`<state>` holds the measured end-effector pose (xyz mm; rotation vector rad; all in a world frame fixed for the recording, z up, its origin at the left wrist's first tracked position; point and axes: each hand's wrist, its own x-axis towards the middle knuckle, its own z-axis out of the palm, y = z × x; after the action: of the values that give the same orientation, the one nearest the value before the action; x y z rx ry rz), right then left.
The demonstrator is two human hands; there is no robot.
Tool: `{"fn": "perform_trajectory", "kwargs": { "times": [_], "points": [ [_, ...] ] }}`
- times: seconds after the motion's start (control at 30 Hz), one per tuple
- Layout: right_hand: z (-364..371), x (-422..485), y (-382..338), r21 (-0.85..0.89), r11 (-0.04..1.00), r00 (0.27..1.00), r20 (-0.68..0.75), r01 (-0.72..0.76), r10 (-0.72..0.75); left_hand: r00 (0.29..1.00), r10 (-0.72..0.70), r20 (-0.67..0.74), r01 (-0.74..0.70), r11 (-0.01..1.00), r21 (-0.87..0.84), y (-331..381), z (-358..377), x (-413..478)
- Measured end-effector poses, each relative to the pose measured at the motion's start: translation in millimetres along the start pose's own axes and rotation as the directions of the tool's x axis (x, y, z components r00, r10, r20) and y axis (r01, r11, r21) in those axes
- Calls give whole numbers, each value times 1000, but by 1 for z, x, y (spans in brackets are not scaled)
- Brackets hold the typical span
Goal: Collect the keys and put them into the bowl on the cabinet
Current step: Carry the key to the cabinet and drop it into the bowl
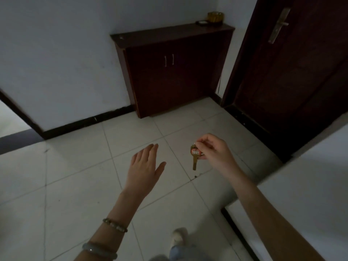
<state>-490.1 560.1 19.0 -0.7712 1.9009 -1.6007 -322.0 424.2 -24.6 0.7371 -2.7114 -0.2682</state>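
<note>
My right hand (212, 149) pinches a brass key (194, 160) with a red-and-white label by its top, so the blade hangs down over the tiled floor. My left hand (145, 166) is held flat and open to the left of the key, fingers spread, holding nothing. A dark wooden cabinet (175, 72) stands against the far wall. On its top right corner sits an amber glass bowl (214, 16), with a small dark round dish (201, 23) beside it.
A dark brown door (293, 68) with a metal handle (278, 25) stands right of the cabinet. A white wall corner (305, 185) juts in at the right. Light floor tiles (75, 185) lie between me and the cabinet. My foot (178, 236) shows at the bottom.
</note>
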Motion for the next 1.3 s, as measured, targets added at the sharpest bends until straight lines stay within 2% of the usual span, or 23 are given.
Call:
{"fn": "perform_trajectory", "kwargs": {
  "times": [0.37,0.87,1.13,1.3],
  "points": [
    [-9,151,5,23,1000,1000,-18,4,-4,999,1,46,-1,1000,-14,-37,40,148],
    [-11,422,-14,41,999,979,-202,-30,38,974,210,86,-204,977,-67,-119,83,448],
    [-38,513,-12,88,996,949,-311,-30,56,948,297,115,-287,953,-101,-124,112,558],
    [-64,574,-6,75,997,943,-332,-10,34,947,299,119,-285,951,-121,-119,137,627]
  ]
}}
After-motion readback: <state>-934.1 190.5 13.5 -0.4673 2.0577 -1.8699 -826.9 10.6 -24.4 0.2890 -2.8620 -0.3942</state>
